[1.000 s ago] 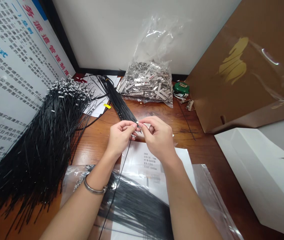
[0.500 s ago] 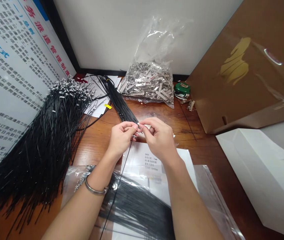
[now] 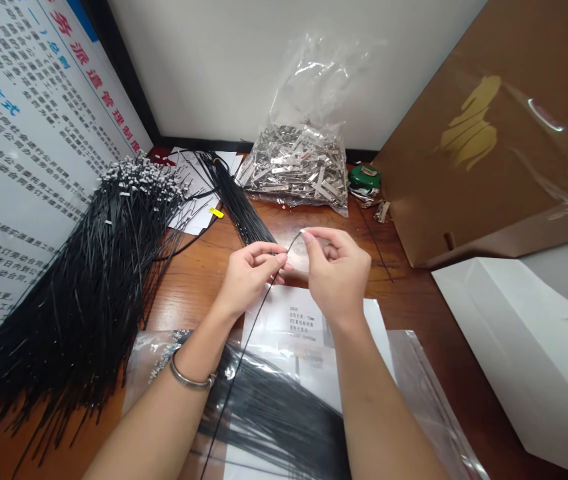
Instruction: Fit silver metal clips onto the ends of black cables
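Observation:
My left hand point(image 3: 249, 275) and my right hand point(image 3: 337, 275) meet above the wooden table point(image 3: 199, 280). Both pinch one thin black cord point(image 3: 254, 313). The left fingers hold it lower down. The right fingertips grip its upper end, a little above and to the right of the left hand. The cord runs down toward me across a white paper sheet point(image 3: 289, 320) and a clear bag of black cords point(image 3: 274, 407). I cannot tell whether a small metal clip sits between my left fingers.
A big heap of black cords with metal tips point(image 3: 89, 280) lies at the left. A clear bag of metal clips point(image 3: 297, 167) stands at the back, a bundle of black cords point(image 3: 237, 200) beside it. A brown cardboard box point(image 3: 494, 133) and a white box point(image 3: 529, 353) fill the right.
My right hand has moved up and to the right, away from the left hand, drawing the end of the cord out between them. The left hand has stayed in place.

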`<action>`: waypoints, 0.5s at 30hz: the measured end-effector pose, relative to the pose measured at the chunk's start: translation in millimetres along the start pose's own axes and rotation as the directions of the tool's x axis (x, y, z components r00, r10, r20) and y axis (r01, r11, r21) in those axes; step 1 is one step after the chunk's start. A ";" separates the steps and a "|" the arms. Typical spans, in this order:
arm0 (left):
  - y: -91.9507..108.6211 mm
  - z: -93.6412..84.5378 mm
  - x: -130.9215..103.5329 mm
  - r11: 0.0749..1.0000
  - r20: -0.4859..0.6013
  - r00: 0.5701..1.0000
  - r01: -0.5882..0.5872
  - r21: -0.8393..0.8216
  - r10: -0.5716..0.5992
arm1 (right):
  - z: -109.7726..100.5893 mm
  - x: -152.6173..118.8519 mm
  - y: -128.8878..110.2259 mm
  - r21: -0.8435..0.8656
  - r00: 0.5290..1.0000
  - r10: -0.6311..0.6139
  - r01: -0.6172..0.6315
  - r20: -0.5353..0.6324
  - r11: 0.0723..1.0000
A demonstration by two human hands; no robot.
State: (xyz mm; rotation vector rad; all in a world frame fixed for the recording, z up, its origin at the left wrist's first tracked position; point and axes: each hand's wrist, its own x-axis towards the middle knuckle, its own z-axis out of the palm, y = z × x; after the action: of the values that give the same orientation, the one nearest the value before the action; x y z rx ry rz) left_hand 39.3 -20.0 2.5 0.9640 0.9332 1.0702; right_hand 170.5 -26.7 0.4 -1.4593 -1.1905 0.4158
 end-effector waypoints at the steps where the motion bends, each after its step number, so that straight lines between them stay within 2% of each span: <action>1: 1.0 -0.3 -1.1 1.000 0.042 0.999 0.004 -0.004 -0.003 | -0.7 1.4 0.8 0.025 0.998 0.042 -0.041 -0.050 0.999; 3: 4.3 -1.2 -4.2 0.999 0.183 0.983 0.032 0.006 -0.033 | -2.8 4.1 1.1 0.084 0.984 0.125 -0.115 -0.127 0.990; 4: 6.4 -1.8 -5.9 0.998 0.277 0.959 0.061 0.018 -0.063 | -4.0 5.2 0.7 0.113 0.975 0.165 -0.149 -0.152 0.982; 6: 10.6 -3.3 -9.2 0.990 0.454 0.880 0.134 0.045 -0.139 | -6.2 6.8 -0.3 0.154 0.957 0.227 -0.200 -0.179 0.967; 8: 13.1 -5.3 -11.2 0.979 0.553 0.811 0.197 0.049 -0.191 | -7.3 7.5 -0.5 0.165 0.946 0.267 -0.238 -0.185 0.957; 9: 13.4 -6.6 -11.6 0.977 0.564 0.803 0.213 0.033 -0.194 | -7.3 7.5 -0.1 0.167 0.943 0.283 -0.255 -0.176 0.952; 10: 13.1 -8.2 -11.5 0.976 0.550 0.815 0.216 0.002 -0.181 | -7.0 7.5 0.6 0.174 0.941 0.298 -0.270 -0.160 0.947; 12: 11.7 -12.1 -10.1 0.978 0.466 0.876 0.187 -0.093 -0.123 | -5.6 7.2 2.4 0.193 0.942 0.314 -0.288 -0.116 0.938; 15: 11.5 -19.4 -6.6 0.963 0.247 0.969 0.071 -0.260 -0.005 | -3.4 6.5 4.2 0.154 0.969 0.232 -0.217 -0.087 0.964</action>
State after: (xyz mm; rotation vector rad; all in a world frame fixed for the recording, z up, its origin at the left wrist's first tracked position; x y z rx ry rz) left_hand 16.7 -20.9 8.5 0.8266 0.5848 0.9891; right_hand 177.7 -22.4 -0.1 -1.4768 -0.8963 0.5622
